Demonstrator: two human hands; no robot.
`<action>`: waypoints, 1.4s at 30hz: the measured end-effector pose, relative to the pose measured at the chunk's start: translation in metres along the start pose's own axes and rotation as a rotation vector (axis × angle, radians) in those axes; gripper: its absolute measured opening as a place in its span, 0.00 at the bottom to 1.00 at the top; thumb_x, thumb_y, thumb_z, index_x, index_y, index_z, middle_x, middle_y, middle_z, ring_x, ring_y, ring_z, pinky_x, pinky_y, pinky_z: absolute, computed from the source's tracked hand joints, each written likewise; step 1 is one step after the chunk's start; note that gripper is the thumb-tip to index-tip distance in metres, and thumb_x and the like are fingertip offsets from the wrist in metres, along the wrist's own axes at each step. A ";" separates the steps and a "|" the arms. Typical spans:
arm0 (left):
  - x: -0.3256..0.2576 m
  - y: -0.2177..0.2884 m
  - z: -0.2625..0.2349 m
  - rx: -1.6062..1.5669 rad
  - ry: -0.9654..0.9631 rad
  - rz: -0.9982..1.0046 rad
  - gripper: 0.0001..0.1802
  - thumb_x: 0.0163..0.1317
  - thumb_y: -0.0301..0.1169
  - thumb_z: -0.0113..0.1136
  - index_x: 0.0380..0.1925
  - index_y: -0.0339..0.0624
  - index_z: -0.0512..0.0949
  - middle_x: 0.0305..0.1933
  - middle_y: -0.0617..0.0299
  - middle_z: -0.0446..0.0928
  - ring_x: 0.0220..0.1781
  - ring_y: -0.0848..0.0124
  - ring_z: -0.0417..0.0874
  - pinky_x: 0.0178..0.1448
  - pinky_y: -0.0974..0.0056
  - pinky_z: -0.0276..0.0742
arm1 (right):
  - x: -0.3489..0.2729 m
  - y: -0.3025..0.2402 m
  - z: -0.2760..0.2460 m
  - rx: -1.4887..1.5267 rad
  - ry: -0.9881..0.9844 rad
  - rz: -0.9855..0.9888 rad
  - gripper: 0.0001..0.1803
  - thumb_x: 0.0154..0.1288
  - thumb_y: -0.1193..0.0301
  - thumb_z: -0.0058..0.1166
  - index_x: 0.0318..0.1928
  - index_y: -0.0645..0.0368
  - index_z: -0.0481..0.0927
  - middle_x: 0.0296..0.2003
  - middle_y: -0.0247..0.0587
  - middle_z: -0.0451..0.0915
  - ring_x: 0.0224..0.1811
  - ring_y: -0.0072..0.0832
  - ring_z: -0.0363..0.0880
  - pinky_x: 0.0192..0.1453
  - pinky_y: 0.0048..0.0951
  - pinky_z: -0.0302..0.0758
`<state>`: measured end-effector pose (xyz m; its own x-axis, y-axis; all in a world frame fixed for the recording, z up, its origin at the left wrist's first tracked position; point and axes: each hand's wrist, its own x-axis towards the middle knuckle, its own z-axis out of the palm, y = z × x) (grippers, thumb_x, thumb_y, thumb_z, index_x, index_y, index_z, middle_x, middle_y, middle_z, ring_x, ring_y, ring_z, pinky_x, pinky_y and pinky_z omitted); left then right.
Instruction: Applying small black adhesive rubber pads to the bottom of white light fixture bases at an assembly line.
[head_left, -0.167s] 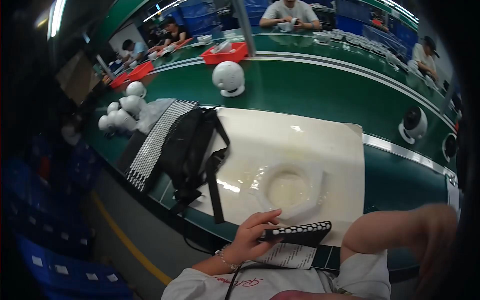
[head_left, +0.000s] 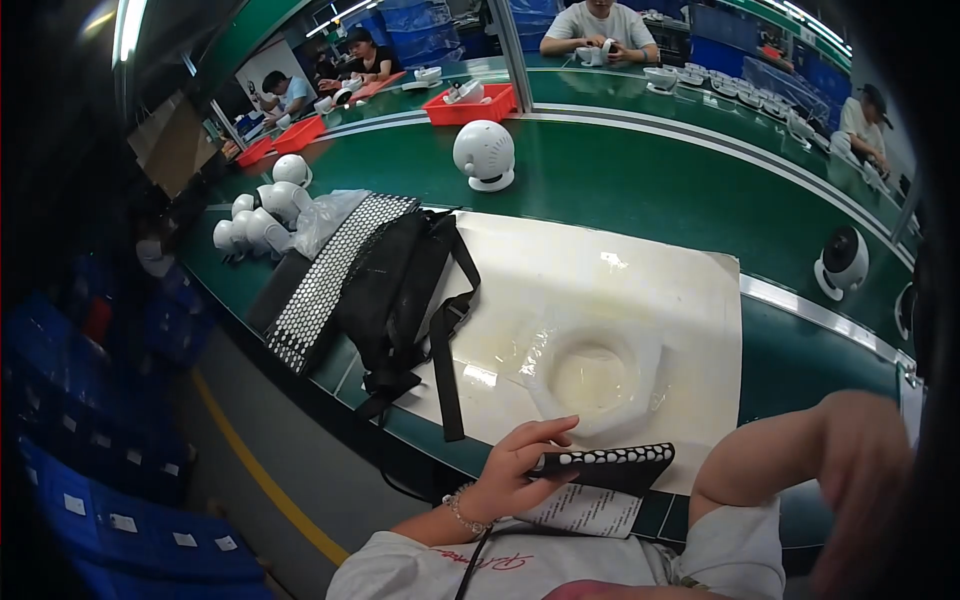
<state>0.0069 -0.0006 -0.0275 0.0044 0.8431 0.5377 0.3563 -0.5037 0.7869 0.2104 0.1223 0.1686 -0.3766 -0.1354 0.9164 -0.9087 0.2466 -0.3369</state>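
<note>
Close to my body, my left hand grips a flat black case with white dots by its left end. Its index finger stretches out toward the white ring-shaped holder, which lies on a cream board. I cannot tell whether that fingertip touches the holder. A sheet of printed paper shows under the case. My right arm is bent up at the right, and my right hand is dark and smeared close to the camera, its fingers unclear.
A black strapped bag and a white-dotted black strip lie left of the board. Several round white cameras stand on the green bench. Red trays and people at work are across it. Blue crates stand lower left.
The view has turned slightly, so the bench and the things on it sit a little farther right in the picture. My left hand keeps its hold on the black case.
</note>
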 end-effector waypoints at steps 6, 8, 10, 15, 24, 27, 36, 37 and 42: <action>0.000 -0.001 -0.002 -0.001 -0.011 -0.004 0.12 0.42 0.20 0.65 0.29 0.35 0.73 0.52 0.50 0.71 0.40 0.65 0.77 0.43 0.66 0.73 | -0.013 0.000 -0.002 0.089 -0.194 -0.081 0.19 0.69 0.62 0.33 0.24 0.54 0.73 0.29 0.33 0.78 0.35 0.30 0.80 0.37 0.25 0.66; 0.000 -0.002 -0.002 0.003 -0.010 -0.011 0.12 0.43 0.20 0.65 0.29 0.35 0.73 0.51 0.51 0.71 0.40 0.66 0.77 0.43 0.66 0.73 | -0.017 -0.004 -0.001 0.068 -0.243 -0.012 0.19 0.68 0.61 0.34 0.24 0.55 0.73 0.29 0.34 0.78 0.35 0.31 0.80 0.37 0.25 0.66; 0.001 -0.001 0.000 0.006 -0.013 -0.016 0.12 0.43 0.20 0.65 0.29 0.35 0.74 0.51 0.51 0.72 0.40 0.66 0.77 0.44 0.66 0.73 | -0.016 -0.004 0.000 0.037 -0.232 -0.027 0.19 0.68 0.61 0.36 0.25 0.56 0.74 0.29 0.37 0.78 0.34 0.32 0.81 0.37 0.26 0.66; 0.002 0.001 0.001 0.006 -0.053 -0.060 0.11 0.45 0.20 0.64 0.30 0.35 0.75 0.50 0.53 0.72 0.41 0.68 0.77 0.45 0.67 0.73 | -0.015 -0.002 0.011 -0.014 -0.098 -0.117 0.16 0.64 0.60 0.43 0.26 0.55 0.77 0.27 0.35 0.79 0.32 0.29 0.80 0.36 0.29 0.69; -0.001 0.001 0.000 -0.011 -0.046 -0.091 0.10 0.45 0.21 0.64 0.30 0.35 0.76 0.50 0.54 0.73 0.42 0.68 0.77 0.46 0.68 0.73 | -0.009 -0.011 0.004 -0.033 -0.326 0.048 0.06 0.55 0.64 0.55 0.26 0.50 0.78 0.29 0.28 0.79 0.34 0.24 0.80 0.39 0.23 0.68; -0.001 0.001 0.000 -0.005 -0.041 -0.080 0.10 0.45 0.21 0.64 0.30 0.35 0.76 0.50 0.54 0.73 0.42 0.68 0.77 0.46 0.68 0.73 | -0.014 -0.009 0.009 -0.058 -0.209 -0.013 0.05 0.55 0.64 0.55 0.27 0.49 0.78 0.29 0.29 0.79 0.34 0.25 0.79 0.42 0.25 0.68; 0.000 0.000 0.000 -0.010 -0.034 -0.093 0.10 0.45 0.21 0.64 0.29 0.35 0.75 0.50 0.54 0.73 0.42 0.68 0.77 0.46 0.68 0.73 | -0.008 -0.013 0.000 0.001 -0.344 0.041 0.05 0.55 0.65 0.54 0.27 0.50 0.78 0.31 0.30 0.78 0.36 0.26 0.78 0.45 0.28 0.68; 0.000 0.000 0.001 -0.007 -0.030 -0.094 0.10 0.45 0.21 0.64 0.29 0.35 0.75 0.50 0.54 0.73 0.42 0.68 0.77 0.46 0.68 0.73 | -0.007 -0.013 -0.001 0.000 -0.390 0.068 0.06 0.56 0.65 0.54 0.27 0.51 0.78 0.31 0.31 0.78 0.36 0.26 0.78 0.45 0.28 0.68; 0.000 0.002 0.001 -0.013 -0.050 -0.129 0.11 0.45 0.22 0.62 0.30 0.33 0.73 0.50 0.55 0.73 0.46 0.63 0.75 0.49 0.66 0.70 | -0.011 -0.011 0.006 -0.015 -0.336 0.044 0.06 0.56 0.65 0.52 0.27 0.50 0.78 0.31 0.31 0.78 0.36 0.26 0.78 0.43 0.27 0.68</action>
<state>0.0088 -0.0016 -0.0267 0.0059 0.9094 0.4159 0.3445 -0.3924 0.8529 0.2234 0.1150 0.1605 -0.4560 -0.4325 0.7778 -0.8884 0.2730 -0.3690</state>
